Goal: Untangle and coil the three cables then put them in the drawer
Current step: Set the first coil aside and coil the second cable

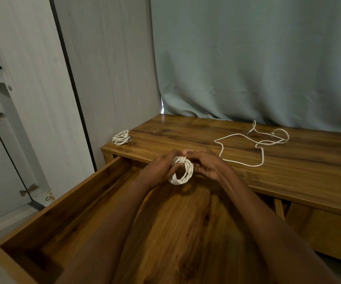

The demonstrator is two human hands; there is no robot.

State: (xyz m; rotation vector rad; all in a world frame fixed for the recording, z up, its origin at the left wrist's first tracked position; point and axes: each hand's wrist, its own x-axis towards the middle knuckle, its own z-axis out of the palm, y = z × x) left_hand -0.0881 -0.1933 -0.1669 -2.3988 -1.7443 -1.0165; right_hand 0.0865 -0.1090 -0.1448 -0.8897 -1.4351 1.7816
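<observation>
Your open drawer (67,203) lies nearest. Above it, your left hand (161,169) and right hand (205,163) both grip one coiled cable (182,171). A second coil (122,137) sits at the surface's (288,171) left corner.

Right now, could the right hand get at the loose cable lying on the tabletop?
Probably yes, but not immediately: the loose cable lies open on the tabletop just beyond the right hand, nothing between. That hand and the left hand grip the coiled cable.
</observation>
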